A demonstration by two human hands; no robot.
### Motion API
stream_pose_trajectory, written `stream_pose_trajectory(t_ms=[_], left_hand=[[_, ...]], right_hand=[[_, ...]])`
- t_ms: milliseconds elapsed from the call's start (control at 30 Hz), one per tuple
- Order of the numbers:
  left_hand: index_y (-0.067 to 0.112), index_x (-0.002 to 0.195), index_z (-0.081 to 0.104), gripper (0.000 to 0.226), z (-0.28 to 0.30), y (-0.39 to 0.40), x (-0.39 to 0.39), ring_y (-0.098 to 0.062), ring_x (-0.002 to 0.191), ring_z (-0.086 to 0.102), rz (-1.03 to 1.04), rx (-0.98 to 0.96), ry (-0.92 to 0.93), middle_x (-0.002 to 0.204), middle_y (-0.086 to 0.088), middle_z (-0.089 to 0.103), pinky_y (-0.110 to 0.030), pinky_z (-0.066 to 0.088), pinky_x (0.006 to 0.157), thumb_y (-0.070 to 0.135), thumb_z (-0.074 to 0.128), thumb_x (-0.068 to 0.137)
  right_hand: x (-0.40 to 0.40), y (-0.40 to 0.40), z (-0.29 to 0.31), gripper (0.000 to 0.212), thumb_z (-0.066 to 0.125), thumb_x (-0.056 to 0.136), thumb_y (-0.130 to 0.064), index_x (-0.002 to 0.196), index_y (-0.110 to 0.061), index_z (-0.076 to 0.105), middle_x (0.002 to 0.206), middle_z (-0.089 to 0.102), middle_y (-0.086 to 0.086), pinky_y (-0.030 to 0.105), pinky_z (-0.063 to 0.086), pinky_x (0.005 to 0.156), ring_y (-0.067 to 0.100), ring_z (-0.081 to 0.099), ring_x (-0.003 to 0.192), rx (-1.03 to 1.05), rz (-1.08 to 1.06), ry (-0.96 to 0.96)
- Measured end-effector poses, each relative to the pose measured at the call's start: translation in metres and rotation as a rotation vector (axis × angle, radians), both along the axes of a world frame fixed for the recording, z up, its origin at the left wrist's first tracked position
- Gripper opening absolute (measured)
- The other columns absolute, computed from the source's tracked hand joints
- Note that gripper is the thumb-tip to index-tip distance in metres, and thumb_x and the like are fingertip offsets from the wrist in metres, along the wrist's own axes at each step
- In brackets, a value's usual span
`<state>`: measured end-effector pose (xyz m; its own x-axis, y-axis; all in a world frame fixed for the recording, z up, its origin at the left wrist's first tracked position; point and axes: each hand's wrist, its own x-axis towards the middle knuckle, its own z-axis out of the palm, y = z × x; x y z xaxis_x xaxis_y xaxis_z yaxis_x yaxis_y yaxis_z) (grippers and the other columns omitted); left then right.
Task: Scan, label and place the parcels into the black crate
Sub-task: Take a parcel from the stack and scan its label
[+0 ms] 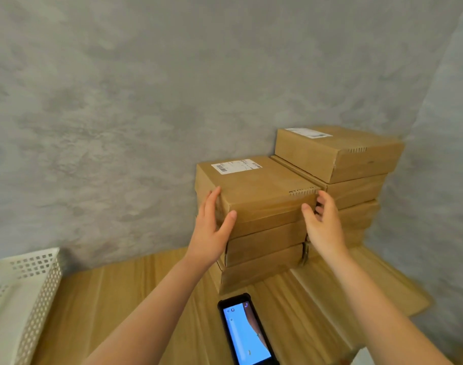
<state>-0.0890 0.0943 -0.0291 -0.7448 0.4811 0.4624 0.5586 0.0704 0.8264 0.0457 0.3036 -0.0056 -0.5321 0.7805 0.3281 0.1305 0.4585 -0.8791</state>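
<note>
Two stacks of brown cardboard parcels stand on the wooden table against the grey wall. The top parcel (254,191) of the nearer stack carries a white barcode label (235,166). My left hand (211,227) lies against that parcel's left front corner, fingers straight along the side and thumb on the front face. My right hand (322,225) is at its right front corner, fingers loosely bent beside the edge, thumb near the front face. The farther, taller stack (356,180) is topped by another labelled parcel (330,151). No black crate is in view.
A handheld scanner with a lit blue screen (247,334) lies on the wooden table (135,291) in front of the near stack. A white perforated basket (27,293) sits at the left edge. Grey walls close the corner behind and to the right.
</note>
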Motion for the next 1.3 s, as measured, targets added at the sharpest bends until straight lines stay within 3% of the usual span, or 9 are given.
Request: stream_pose_trajectory(t_ms=[400,500,700,733,800,867,1033,1167,1300], left_hand=[[0.048,0.150,0.024,0.066,-0.001,-0.012,0.013,0.001,0.149,0.014,-0.022,0.067,-0.042,0.162,0.017,0.021,-0.047,0.026,0.121,0.059,0.047,0.089],[0.048,0.150,0.025,0.064,-0.002,-0.032,0.026,0.003,0.148,0.014,0.042,0.115,0.016,0.162,0.016,0.019,-0.046,0.026,0.121,0.056,0.048,0.090],[0.050,0.147,0.030,0.070,-0.010,-0.085,0.061,-0.018,0.146,0.033,0.146,0.310,-0.061,0.158,0.011,0.030,-0.056,0.042,0.108,0.053,0.063,0.085],[0.049,0.146,0.031,0.072,-0.013,-0.095,0.071,-0.016,0.145,0.033,0.196,0.309,-0.060,0.157,0.009,0.032,-0.056,0.045,0.106,0.051,0.065,0.083],[0.048,0.146,0.032,0.074,-0.022,-0.116,0.093,-0.011,0.144,0.033,0.303,0.296,-0.047,0.157,0.009,0.032,-0.055,0.048,0.103,0.049,0.066,0.081],[0.046,0.148,0.029,0.076,-0.035,-0.137,0.117,-0.007,0.147,0.027,0.384,0.268,-0.006,0.159,0.014,0.026,-0.055,0.044,0.107,0.048,0.065,0.081],[0.050,0.149,0.023,0.084,-0.076,-0.172,0.171,-0.008,0.151,0.014,0.518,0.208,0.053,0.164,0.015,0.011,-0.060,0.034,0.112,0.044,0.069,0.079],[0.054,0.147,0.019,0.092,-0.098,-0.186,0.196,-0.008,0.152,0.009,0.582,0.204,-0.021,0.163,0.016,0.006,-0.061,0.032,0.114,0.040,0.076,0.076],[0.041,0.153,0.018,0.089,-0.113,-0.213,0.202,-0.013,0.151,0.016,0.518,0.151,-0.035,0.163,0.011,0.013,-0.056,0.032,0.116,0.048,0.070,0.080]], right_hand=[[-0.011,-0.025,-0.006,0.066,0.056,0.098,-0.035,0.155,-0.018,0.027,0.158,0.032,0.004,0.023,0.033,0.102,0.020,0.036,0.142,-0.132,-0.032,0.149],[-0.006,-0.047,0.001,0.066,0.058,0.098,-0.032,0.155,-0.018,0.027,0.159,0.031,0.003,0.019,0.033,0.099,0.010,0.036,0.137,-0.124,0.000,0.211],[0.015,-0.103,0.004,0.058,0.056,0.098,-0.034,0.152,-0.027,0.033,0.150,0.038,-0.012,0.001,0.038,0.090,-0.004,0.037,0.126,-0.116,0.144,0.334],[0.017,-0.114,0.002,0.059,0.057,0.098,-0.036,0.152,-0.029,0.033,0.150,0.038,-0.013,0.005,0.038,0.097,-0.003,0.036,0.130,-0.146,0.184,0.348],[0.022,-0.135,-0.005,0.065,0.059,0.092,-0.047,0.150,-0.035,0.033,0.151,0.041,-0.014,0.033,0.040,0.112,0.003,0.039,0.136,-0.259,0.258,0.373],[0.025,-0.154,-0.015,0.073,0.061,0.081,-0.058,0.147,-0.039,0.035,0.150,0.044,-0.014,0.046,0.039,0.113,0.007,0.041,0.138,-0.382,0.317,0.371],[0.030,-0.208,-0.039,0.094,0.072,0.072,-0.061,0.152,-0.037,0.028,0.150,0.044,-0.014,0.044,0.040,0.113,0.006,0.046,0.134,-0.532,0.437,0.335],[0.028,-0.236,-0.053,0.088,0.079,0.081,-0.037,0.152,-0.036,0.026,0.152,0.041,-0.010,0.042,0.041,0.112,0.010,0.044,0.135,-0.570,0.480,0.282],[0.021,-0.245,-0.060,0.080,0.074,0.086,-0.026,0.152,-0.030,0.029,0.149,0.044,-0.006,0.042,0.043,0.110,0.014,0.047,0.133,-0.551,0.427,0.249]])
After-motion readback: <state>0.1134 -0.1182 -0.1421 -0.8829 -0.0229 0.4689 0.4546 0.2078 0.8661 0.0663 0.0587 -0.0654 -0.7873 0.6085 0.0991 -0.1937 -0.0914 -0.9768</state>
